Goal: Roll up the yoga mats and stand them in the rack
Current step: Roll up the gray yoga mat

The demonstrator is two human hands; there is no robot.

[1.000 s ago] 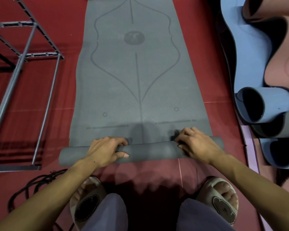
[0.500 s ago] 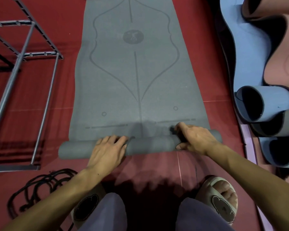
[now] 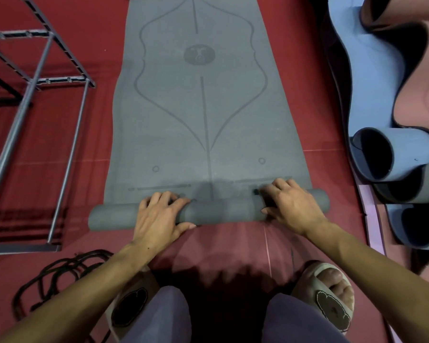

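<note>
Both hands, left [image 3: 159, 214] and right [image 3: 291, 206], curl fingers over the roll [image 3: 221, 210], which lies crosswise on the floor; the flat mat [image 3: 203, 120] stretches straight ahead (rack [image 3: 35, 95] waits left).

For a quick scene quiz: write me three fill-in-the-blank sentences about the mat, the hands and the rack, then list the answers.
1. Both the left hand and the right hand rest on the rolled part of the ____ mat.
2. The floor under the mat is ____.
3. The metal rack stands on the person's ____ side.

Missing words: grey; red; left
</note>
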